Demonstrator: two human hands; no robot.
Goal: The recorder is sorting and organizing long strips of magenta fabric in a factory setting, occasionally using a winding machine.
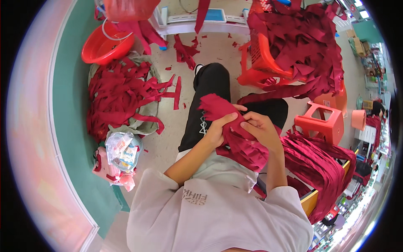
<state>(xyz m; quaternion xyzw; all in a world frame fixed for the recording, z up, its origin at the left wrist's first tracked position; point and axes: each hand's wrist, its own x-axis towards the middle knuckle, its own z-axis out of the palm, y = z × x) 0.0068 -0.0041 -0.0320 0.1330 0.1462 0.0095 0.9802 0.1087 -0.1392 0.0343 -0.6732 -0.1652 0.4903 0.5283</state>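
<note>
A bundle of dark red fabric strips (pixel 245 149) lies across my lap, its upper end lifted in both hands. My left hand (pixel 219 129) is closed round the bundle's left side, thumb on top. From the right, my right hand (pixel 261 128) pinches the cloth between thumb and fingers, close to the left fingertips. Folds of fabric hide part of the fingers on both hands. The loose end of the bundle fans out above my left hand, over my dark trousers (pixel 212 84).
At the left, a sack (pixel 147 122) overflows with red strips beside a red basin (pixel 90 48). A red basket (pixel 262 54) heaped with strips stands at the upper right. A red stool (pixel 321 122) and a yellow-edged rack (pixel 310 202) draped with cloth are on my right.
</note>
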